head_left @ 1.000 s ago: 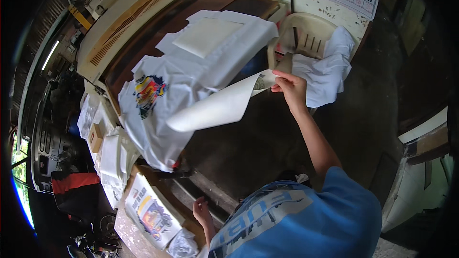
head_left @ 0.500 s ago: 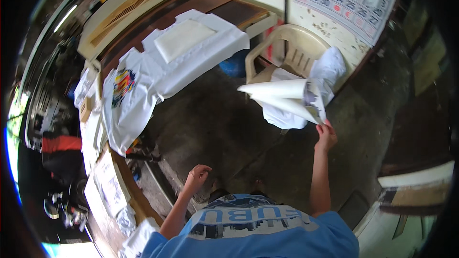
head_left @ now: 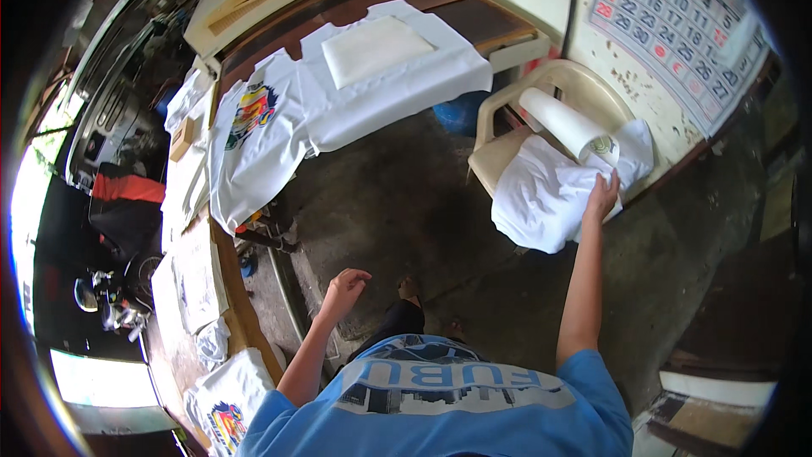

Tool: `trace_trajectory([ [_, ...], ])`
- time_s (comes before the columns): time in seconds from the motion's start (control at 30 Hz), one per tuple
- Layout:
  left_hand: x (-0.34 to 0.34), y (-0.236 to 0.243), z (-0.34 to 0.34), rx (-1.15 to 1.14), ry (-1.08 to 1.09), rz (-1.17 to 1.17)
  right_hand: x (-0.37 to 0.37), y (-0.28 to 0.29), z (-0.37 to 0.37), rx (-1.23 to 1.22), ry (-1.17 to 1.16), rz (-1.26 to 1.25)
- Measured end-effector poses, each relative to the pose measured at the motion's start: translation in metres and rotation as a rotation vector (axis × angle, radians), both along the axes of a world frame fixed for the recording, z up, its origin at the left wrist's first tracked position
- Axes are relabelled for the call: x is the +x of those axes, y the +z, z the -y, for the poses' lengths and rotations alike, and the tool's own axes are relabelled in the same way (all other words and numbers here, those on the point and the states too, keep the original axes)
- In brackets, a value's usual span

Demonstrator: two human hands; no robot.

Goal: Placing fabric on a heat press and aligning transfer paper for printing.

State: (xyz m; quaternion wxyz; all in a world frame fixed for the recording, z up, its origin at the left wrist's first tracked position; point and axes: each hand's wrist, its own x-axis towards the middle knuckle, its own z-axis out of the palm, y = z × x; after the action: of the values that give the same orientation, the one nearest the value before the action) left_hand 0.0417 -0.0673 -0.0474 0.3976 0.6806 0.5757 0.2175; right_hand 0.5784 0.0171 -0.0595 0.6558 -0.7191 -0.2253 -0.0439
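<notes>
A rolled white sheet [head_left: 562, 123] lies across a beige plastic armchair [head_left: 485, 155], its printed inner side showing at the near end. My right hand [head_left: 601, 195] reaches out to that end, fingertips closed on its lower edge, just above a bunched white cloth [head_left: 541, 190] on the seat. Nothing shows in my left hand [head_left: 344, 290], which hangs before my body with loosely curled fingers. Ahead, a white shirt [head_left: 364, 114] with a colourful print is spread over a flat machine bed, and a pale flat pad [head_left: 376, 51] rests on it.
A wooden-edged table [head_left: 233, 296] runs along my left with papers, a small brown box [head_left: 181, 140] and another printed white shirt [head_left: 228, 402]. Under the machine stands a blue round object [head_left: 457, 117]. A calendar [head_left: 677, 34] hangs on the wall behind the chair.
My right hand has moved forward, lowering the sheet onto the chair, where it has curled into a tighter roll. The view has turned slightly left. My left hand remains curled.
</notes>
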Motion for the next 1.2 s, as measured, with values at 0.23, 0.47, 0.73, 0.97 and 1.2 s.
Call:
trace_trajectory([
  [0.23,-0.02,0.017,-0.102,0.235,0.26,0.09,-0.145,-0.066,-0.041,-0.205,0.689,-0.367],
  [0.47,-0.04,0.063,-0.289,0.427,0.371,0.164,-0.273,-0.064,-0.033,-0.466,1.2,-0.299],
  [0.73,-0.014,0.042,-0.461,0.907,-0.033,-0.547,-0.242,-0.057,-0.032,-0.512,1.136,-0.066],
  [0.97,0.018,0.036,-0.522,0.779,-0.301,-1.145,-0.182,-0.048,-0.041,-0.601,0.956,-0.116],
  [1.2,0.051,0.049,-0.501,0.864,-0.199,-0.819,-0.164,0.024,-0.147,-0.399,1.004,-0.191],
])
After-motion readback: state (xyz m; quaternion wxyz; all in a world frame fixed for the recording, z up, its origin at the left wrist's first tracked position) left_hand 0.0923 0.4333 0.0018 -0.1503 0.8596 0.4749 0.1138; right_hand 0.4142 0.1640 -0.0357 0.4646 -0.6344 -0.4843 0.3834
